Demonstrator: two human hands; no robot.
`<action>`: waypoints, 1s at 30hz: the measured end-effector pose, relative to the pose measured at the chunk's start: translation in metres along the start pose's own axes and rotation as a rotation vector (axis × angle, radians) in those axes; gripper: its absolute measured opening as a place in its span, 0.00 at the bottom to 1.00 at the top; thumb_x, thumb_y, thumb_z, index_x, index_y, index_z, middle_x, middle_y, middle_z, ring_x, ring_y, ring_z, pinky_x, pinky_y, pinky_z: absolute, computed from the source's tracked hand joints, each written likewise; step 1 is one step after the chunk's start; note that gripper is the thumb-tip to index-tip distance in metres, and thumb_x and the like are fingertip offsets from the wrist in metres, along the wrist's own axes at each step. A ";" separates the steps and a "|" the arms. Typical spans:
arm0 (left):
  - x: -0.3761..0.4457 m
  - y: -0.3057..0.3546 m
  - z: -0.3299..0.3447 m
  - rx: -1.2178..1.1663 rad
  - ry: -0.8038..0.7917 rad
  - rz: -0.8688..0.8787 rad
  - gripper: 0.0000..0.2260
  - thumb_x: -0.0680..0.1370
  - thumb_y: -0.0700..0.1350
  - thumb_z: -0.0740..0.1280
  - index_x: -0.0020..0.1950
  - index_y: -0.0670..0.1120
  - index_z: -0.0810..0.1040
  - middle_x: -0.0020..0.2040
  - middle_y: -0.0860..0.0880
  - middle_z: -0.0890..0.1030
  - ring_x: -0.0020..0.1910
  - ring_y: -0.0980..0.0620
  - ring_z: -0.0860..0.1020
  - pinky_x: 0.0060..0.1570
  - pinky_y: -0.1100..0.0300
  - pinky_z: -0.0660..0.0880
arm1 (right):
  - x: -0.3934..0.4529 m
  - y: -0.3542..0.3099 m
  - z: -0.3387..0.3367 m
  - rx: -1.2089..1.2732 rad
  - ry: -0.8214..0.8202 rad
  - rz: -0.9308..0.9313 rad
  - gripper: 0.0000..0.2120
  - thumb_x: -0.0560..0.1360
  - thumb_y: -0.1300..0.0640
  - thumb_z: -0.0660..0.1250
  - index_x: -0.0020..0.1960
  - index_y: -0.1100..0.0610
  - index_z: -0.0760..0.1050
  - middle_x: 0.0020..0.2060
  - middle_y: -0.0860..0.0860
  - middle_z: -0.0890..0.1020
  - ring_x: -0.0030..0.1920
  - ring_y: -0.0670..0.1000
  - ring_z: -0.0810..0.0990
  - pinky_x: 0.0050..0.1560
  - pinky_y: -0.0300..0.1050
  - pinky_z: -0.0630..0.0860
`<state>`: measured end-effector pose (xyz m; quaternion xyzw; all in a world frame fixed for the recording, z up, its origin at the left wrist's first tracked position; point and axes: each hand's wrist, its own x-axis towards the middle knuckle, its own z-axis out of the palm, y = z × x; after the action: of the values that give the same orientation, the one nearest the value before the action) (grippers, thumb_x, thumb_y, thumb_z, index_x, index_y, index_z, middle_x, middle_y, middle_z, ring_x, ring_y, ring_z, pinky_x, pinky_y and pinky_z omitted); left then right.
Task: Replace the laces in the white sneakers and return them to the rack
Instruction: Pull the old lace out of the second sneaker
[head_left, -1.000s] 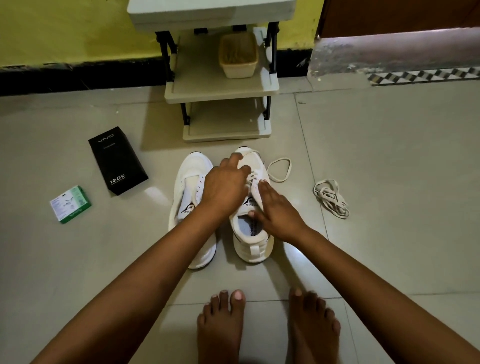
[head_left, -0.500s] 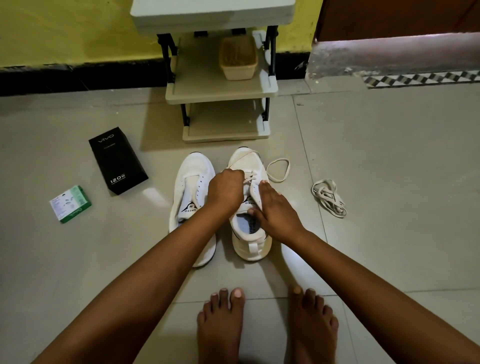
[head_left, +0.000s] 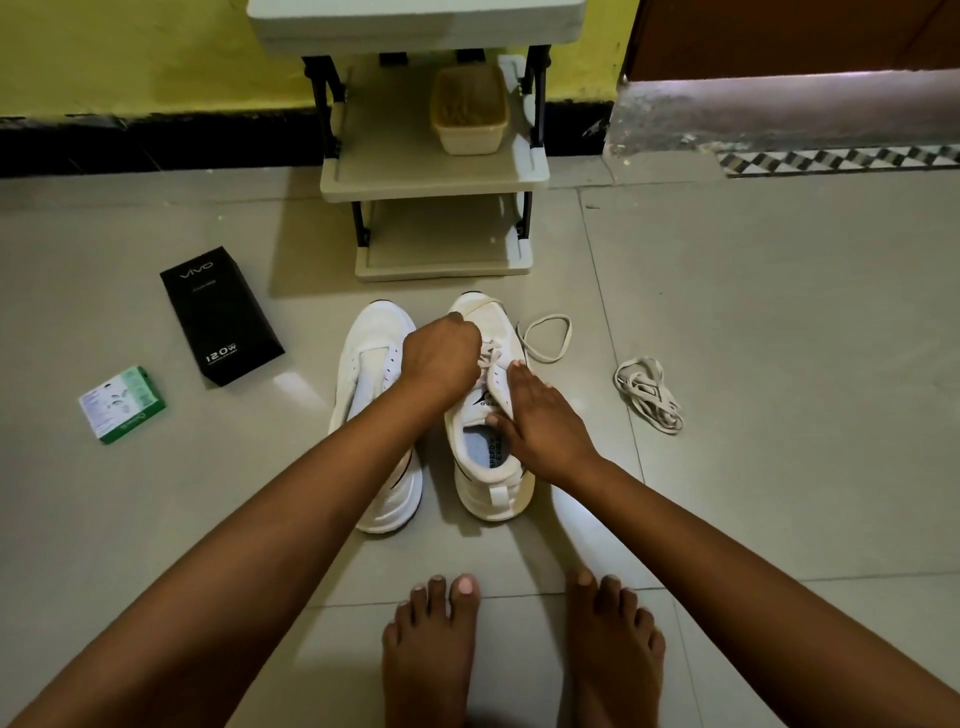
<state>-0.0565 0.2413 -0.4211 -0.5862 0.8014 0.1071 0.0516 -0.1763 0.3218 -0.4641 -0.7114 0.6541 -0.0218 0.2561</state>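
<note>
Two white sneakers stand side by side on the floor, toes toward the rack (head_left: 434, 179). The left sneaker (head_left: 371, 358) has no lace in its eyelets. On the right sneaker (head_left: 488, 467) my left hand (head_left: 439, 358) is curled over the eyelets and pinches its lace (head_left: 491, 356). My right hand (head_left: 540, 415) lies flat along that shoe's right side, thumb on the collar. One end of the lace loops on the floor (head_left: 545, 338) to the right. A loose bundle of lace (head_left: 649, 392) lies further right.
A black phone box (head_left: 221, 314) and a small green box (head_left: 122, 405) lie on the floor at left. A beige basket (head_left: 470, 111) sits on the rack's middle shelf. My bare feet (head_left: 519, 649) are below the shoes. A stone step (head_left: 779, 111) runs at back right.
My left hand has drawn back from the toe toward the middle eyelets and closed into a fist on the lace. My right hand has stayed on the shoe.
</note>
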 end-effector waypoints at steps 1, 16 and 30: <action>-0.001 0.004 0.001 0.061 0.008 0.025 0.12 0.77 0.39 0.61 0.59 0.43 0.78 0.59 0.43 0.74 0.58 0.44 0.74 0.44 0.56 0.69 | -0.001 0.000 0.000 -0.002 0.004 0.001 0.32 0.81 0.46 0.52 0.77 0.60 0.44 0.77 0.55 0.50 0.76 0.52 0.51 0.73 0.45 0.49; -0.003 -0.004 0.005 -0.156 -0.057 0.007 0.12 0.76 0.45 0.66 0.59 0.48 0.80 0.58 0.44 0.74 0.57 0.44 0.75 0.50 0.56 0.71 | -0.001 -0.002 -0.002 -0.061 -0.001 0.012 0.31 0.81 0.47 0.51 0.77 0.60 0.43 0.77 0.55 0.49 0.76 0.52 0.49 0.74 0.44 0.47; -0.002 -0.003 -0.011 -0.645 -0.071 -0.020 0.10 0.73 0.42 0.72 0.53 0.44 0.82 0.53 0.45 0.80 0.49 0.52 0.76 0.45 0.66 0.72 | -0.002 -0.001 -0.001 -0.081 -0.016 0.000 0.31 0.81 0.46 0.50 0.77 0.60 0.42 0.77 0.55 0.48 0.76 0.52 0.48 0.74 0.45 0.46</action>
<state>-0.0528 0.2402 -0.4105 -0.5761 0.7179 0.3755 -0.1081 -0.1765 0.3236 -0.4623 -0.7214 0.6523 0.0102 0.2324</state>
